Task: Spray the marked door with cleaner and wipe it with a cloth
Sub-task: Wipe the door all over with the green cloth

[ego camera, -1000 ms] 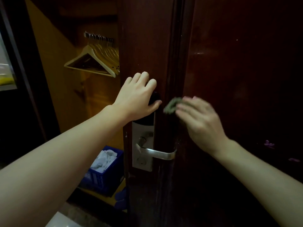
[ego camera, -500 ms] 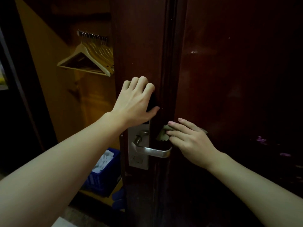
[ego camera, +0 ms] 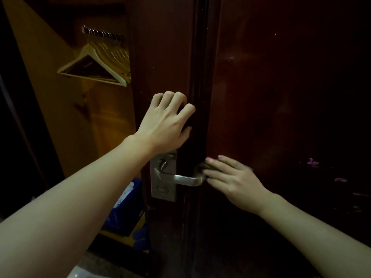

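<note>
While the door edge is steadied by the curled left hand, the cloth is pressed flat-fingered by the right hand, just beyond the lever handle tip.

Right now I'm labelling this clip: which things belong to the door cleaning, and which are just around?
In the job:
door
cloth
right hand
left hand

Just around:
door handle
wooden hangers
blue crate

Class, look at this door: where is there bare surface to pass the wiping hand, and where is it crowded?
Free: the door panel above the right hand, right of the edge strip. Crowded: around the lever handle, where cloth, lock plate and left hand cluster.
</note>
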`<state>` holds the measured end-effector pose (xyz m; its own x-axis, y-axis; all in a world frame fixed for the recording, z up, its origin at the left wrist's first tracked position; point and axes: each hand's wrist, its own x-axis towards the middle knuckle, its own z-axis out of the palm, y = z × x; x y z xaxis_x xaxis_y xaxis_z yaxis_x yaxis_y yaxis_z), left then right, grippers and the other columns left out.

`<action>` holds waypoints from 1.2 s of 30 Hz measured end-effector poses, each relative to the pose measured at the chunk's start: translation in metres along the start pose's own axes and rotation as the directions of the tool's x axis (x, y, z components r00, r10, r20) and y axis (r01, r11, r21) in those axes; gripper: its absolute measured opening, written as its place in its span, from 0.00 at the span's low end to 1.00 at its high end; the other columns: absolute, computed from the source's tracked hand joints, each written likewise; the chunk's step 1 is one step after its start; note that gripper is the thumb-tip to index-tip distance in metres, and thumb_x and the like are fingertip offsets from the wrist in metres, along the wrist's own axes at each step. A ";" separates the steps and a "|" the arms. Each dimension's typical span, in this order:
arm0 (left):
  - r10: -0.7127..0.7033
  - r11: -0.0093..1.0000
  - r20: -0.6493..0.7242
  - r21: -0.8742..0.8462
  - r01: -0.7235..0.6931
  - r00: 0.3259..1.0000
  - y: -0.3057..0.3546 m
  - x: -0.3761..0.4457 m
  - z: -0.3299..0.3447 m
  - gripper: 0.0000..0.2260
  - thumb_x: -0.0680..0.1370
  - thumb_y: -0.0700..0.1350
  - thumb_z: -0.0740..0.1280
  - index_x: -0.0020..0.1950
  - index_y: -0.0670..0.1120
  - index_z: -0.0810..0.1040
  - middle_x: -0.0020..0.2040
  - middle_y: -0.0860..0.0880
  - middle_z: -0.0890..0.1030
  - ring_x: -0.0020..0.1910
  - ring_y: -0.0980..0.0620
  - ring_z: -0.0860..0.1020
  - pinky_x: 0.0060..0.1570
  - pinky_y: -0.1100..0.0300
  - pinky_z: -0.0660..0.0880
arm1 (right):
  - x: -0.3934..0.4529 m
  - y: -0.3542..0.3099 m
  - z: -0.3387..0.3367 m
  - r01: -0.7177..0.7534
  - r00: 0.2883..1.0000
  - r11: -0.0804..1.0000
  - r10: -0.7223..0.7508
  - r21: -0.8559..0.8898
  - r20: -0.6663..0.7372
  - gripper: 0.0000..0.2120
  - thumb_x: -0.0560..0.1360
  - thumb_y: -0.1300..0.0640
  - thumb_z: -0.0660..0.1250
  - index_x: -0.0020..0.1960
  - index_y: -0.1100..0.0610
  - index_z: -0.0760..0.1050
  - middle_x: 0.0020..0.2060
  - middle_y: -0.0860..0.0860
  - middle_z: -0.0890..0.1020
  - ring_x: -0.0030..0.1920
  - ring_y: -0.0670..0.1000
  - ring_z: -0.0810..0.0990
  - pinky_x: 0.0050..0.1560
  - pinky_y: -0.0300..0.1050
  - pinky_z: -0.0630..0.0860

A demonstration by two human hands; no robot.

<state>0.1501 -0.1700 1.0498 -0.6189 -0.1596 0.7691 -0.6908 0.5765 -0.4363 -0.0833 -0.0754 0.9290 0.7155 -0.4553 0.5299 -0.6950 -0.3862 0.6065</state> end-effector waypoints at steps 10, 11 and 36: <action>-0.123 0.985 -0.090 0.106 0.133 0.988 0.020 0.007 0.010 0.19 0.73 0.60 0.65 0.54 0.46 0.72 0.52 0.41 0.73 0.52 0.40 0.69 0.53 0.46 0.64 | 0.030 0.018 -0.029 -0.254 0.954 0.967 0.245 -0.032 -0.172 0.13 0.80 0.64 0.64 0.64 0.61 0.78 0.69 0.56 0.74 0.74 0.60 0.66 0.73 0.60 0.64; -0.125 0.985 -0.107 0.107 0.137 0.986 0.021 0.006 0.011 0.19 0.74 0.59 0.66 0.53 0.45 0.72 0.52 0.41 0.73 0.52 0.40 0.69 0.53 0.46 0.64 | 0.029 0.017 -0.027 -0.245 0.958 0.968 0.236 -0.043 -0.162 0.14 0.80 0.64 0.63 0.64 0.60 0.78 0.70 0.56 0.74 0.74 0.60 0.66 0.74 0.60 0.63; 0.207 0.971 -0.295 -0.054 -0.232 0.933 0.095 0.052 0.029 0.23 0.73 0.55 0.66 0.63 0.43 0.71 0.66 0.42 0.66 0.65 0.40 0.65 0.70 0.40 0.61 | -0.053 0.048 -0.071 -0.392 0.919 0.886 0.365 -0.247 -0.148 0.13 0.82 0.63 0.61 0.64 0.62 0.77 0.70 0.59 0.71 0.74 0.62 0.65 0.75 0.60 0.61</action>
<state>0.0418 -0.1465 1.0349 -0.6100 0.2066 0.7650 -0.5070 0.6401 -0.5772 -0.1496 -0.0129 0.9726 0.4141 -0.4409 0.7963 -0.8789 0.0341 0.4759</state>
